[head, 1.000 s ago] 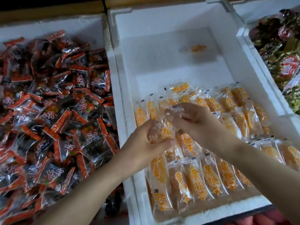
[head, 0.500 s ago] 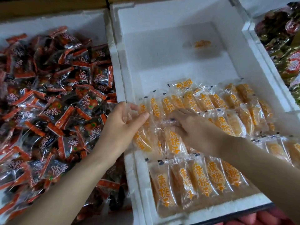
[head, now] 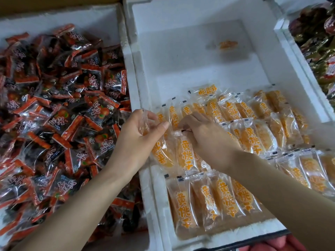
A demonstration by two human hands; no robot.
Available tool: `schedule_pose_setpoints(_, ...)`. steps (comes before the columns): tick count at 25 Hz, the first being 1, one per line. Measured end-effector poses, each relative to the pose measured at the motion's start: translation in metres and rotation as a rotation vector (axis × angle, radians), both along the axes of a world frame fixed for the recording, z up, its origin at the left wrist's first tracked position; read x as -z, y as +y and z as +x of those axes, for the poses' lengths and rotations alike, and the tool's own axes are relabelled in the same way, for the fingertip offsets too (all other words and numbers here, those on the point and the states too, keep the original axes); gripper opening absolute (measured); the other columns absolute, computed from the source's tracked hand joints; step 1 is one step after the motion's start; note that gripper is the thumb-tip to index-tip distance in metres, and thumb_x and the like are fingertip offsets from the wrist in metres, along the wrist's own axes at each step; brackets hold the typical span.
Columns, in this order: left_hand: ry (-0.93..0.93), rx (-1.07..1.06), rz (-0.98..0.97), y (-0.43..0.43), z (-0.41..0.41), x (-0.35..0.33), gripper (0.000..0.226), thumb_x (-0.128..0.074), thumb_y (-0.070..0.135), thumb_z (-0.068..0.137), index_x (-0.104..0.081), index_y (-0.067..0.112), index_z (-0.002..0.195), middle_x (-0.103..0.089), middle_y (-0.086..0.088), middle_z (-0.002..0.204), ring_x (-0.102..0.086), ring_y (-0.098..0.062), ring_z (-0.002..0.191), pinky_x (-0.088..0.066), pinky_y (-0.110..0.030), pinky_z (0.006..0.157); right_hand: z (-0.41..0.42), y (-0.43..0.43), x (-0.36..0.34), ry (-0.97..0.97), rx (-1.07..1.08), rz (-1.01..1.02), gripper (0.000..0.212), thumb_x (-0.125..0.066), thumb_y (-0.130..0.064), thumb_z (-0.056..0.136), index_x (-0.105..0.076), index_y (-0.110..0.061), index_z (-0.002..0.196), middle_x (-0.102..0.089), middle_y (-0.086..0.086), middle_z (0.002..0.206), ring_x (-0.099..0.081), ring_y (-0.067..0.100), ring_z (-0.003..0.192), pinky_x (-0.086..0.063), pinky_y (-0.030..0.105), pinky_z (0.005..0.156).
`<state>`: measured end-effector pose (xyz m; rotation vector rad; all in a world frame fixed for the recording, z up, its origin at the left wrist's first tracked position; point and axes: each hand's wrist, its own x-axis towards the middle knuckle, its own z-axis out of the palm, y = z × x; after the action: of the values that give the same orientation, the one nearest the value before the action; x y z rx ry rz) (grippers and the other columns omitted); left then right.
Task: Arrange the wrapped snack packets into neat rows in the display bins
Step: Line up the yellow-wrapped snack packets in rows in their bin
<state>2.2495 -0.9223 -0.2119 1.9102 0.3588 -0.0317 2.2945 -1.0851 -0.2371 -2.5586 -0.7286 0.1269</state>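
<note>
Clear packets of orange snack with orange lettering lie in rows in the white foam bin (head: 184,57), filling its near half. My left hand (head: 139,136) is at the bin's left wall and grips a clear packet (head: 145,124) between thumb and fingers. My right hand (head: 204,138) reaches down into the middle row, its fingertips pinching the top edge of an orange packet (head: 184,156). A row of several packets (head: 210,200) lies along the bin's near wall. One loose orange packet (head: 227,45) lies alone at the far end.
The left foam bin (head: 76,17) holds a loose heap of red-and-black packets (head: 59,113). At the right, another bin (head: 282,31) holds dark green and red wrapped sweets (head: 319,42). The far half of the middle bin's floor is bare foam.
Both hands came down from mid-air to the middle row. My left hand moved left to the bin wall with a packet; my right hand lowered onto the row's packets.
</note>
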Motion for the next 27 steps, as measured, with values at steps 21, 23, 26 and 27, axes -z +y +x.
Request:
schedule_pose_setpoints(21, 0.198, -0.200, -0.441, -0.014, 0.019, 0.005, 0.017, -0.066, 0.020, 0.082, -0.056, 0.014, 0.094, -0.056, -0.005, 0.071, -0.053, -0.024, 0.066, -0.044, -0.026, 0.055, 0.014, -0.049, -0.039, 0.227, -0.046, -0.011, 0.014, -0.054, -0.021, 0.093, -0.053, -0.031, 0.084, -0.051, -0.020, 0.065, -0.052, -0.008, 0.060, -0.035, 0.008, 0.058)
schedule_pose_setpoints(23, 0.176, -0.090, -0.386, -0.014, 0.007, 0.006, 0.007, -0.051, 0.009, 0.095, -0.054, 0.014, 0.091, -0.055, 0.003, 0.065, -0.056, -0.005, 0.053, -0.044, -0.013, 0.046, 0.015, -0.043, -0.028, 0.235, -0.101, -0.047, 0.016, -0.048, -0.018, 0.096, -0.059, -0.028, 0.093, -0.049, -0.026, 0.073, -0.050, -0.010, 0.065, -0.035, 0.004, 0.064)
schedule_pose_setpoints(26, 0.109, 0.062, -0.299, -0.018, -0.007, -0.003, 0.016, -0.057, 0.014, 0.092, -0.058, 0.011, 0.108, -0.065, -0.001, 0.089, -0.064, 0.004, 0.071, -0.047, -0.007, 0.054, 0.019, -0.037, -0.010, 0.218, -0.038, 0.046, 0.016, -0.052, -0.017, 0.094, -0.064, -0.022, 0.104, -0.053, -0.025, 0.078, -0.050, -0.011, 0.067, -0.038, 0.006, 0.064)
schedule_pose_setpoints(27, 0.080, 0.091, -0.287, -0.017, -0.010, -0.002, 0.020, -0.062, 0.014, 0.088, -0.060, 0.012, 0.109, -0.068, -0.005, 0.097, -0.067, -0.001, 0.083, -0.049, -0.009, 0.059, 0.019, -0.035, -0.007, 0.211, -0.022, 0.075, 0.015, -0.055, -0.016, 0.093, -0.064, -0.021, 0.104, -0.051, -0.027, 0.076, -0.048, -0.012, 0.065, -0.037, 0.006, 0.064)
